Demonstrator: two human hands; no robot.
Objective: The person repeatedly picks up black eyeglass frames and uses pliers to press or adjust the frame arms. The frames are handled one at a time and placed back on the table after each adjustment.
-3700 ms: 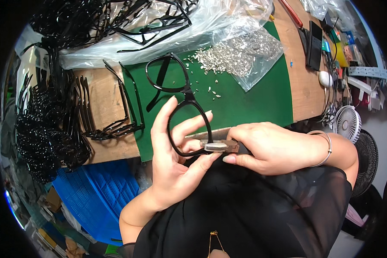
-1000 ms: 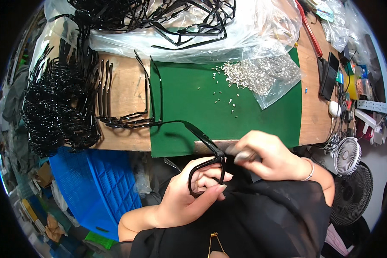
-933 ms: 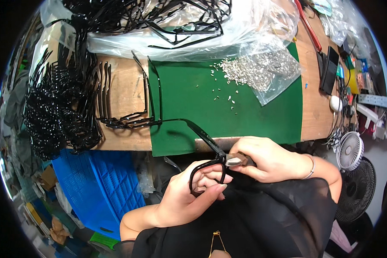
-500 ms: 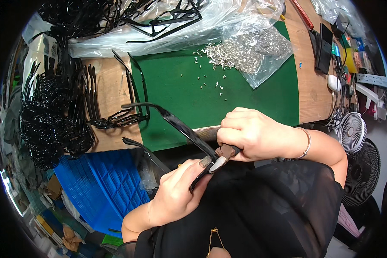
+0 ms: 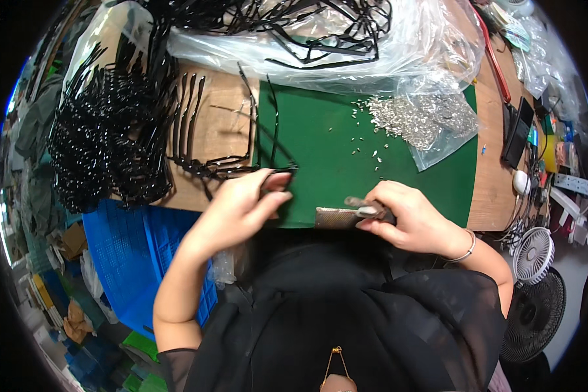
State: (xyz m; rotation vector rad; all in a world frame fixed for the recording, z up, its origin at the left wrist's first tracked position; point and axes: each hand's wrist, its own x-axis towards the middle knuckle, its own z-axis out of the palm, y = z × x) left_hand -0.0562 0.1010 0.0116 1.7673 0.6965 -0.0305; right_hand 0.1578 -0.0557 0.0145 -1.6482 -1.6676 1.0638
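Wooden table (image 5: 222,140) here: frame row (image 5: 206,168) at ten o'clock (finished ones, I'd guess); left hand (image 5: 245,204), nine, fingers closed on a blurred glasses frame (image 5: 291,168) by it; loose frames (image 5: 255,19) at twelve look outstanding; right hand (image 5: 406,212) grips pliers (image 5: 370,210), three.

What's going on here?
A person is handling black glasses frames at a bench. Their left hand is at a blurred frame, beside other frames at the left of the green mat; whether it has a grip on that frame is unclear. The right hand holds pliers over the mat's near edge, apart from any frame. Silvery bits lie farther back on the mat.
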